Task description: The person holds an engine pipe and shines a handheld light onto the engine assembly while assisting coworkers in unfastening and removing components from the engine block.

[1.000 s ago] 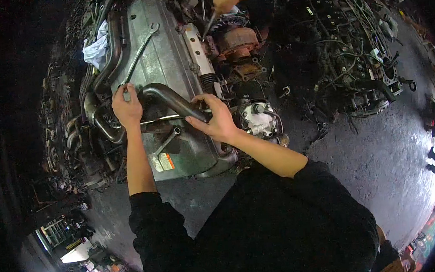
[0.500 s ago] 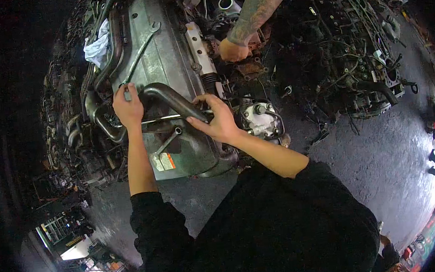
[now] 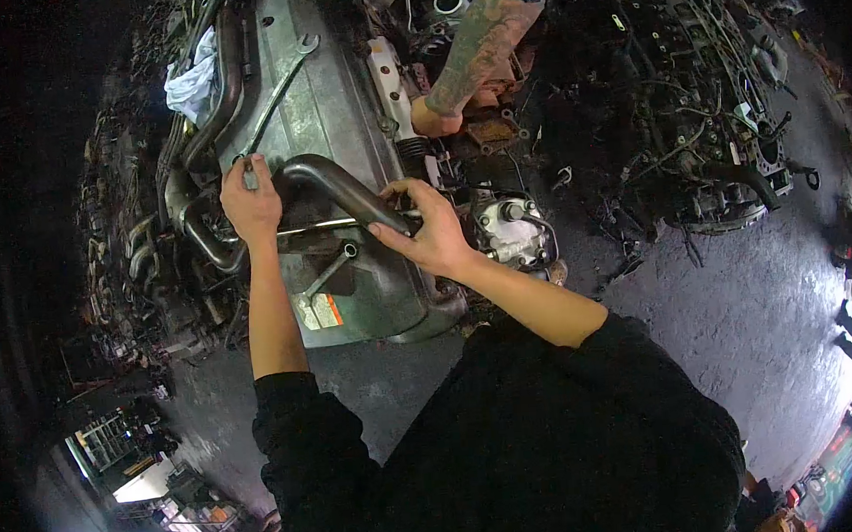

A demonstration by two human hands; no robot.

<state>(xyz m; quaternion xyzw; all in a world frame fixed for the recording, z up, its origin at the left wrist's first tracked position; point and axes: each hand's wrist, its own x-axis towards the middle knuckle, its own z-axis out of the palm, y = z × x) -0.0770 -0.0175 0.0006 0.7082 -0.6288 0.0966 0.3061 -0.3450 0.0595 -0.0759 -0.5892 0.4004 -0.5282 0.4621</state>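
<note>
Evidently the work is partway: the curved pipe [image 3: 348, 191] is in hand over the metal cover [image 3: 334, 116], held rather than set down. Whether either end is joined to anything cannot be made out, so what is left is hard to judge. The right hand [image 3: 433, 228] has its grip closed around the pipe's lower end, thumb on one side, fingers on the other. The left hand [image 3: 252, 206] pinches a small grey piece [image 3: 250, 180] by the near end of the long wrench [image 3: 279, 101]. That wrench and a short wrench [image 3: 331, 274] lie on the cover; a thin rod [image 3: 316, 226] crosses beneath the pipe.

For moving, bare cover shows right of the long wrench; pipework [image 3: 212, 247] crowds the left edge, a pale pump [image 3: 512, 231] and a co-worker's hand [image 3: 437, 119] border the right, and beyond the near edge is floor [image 3: 383, 368].
</note>
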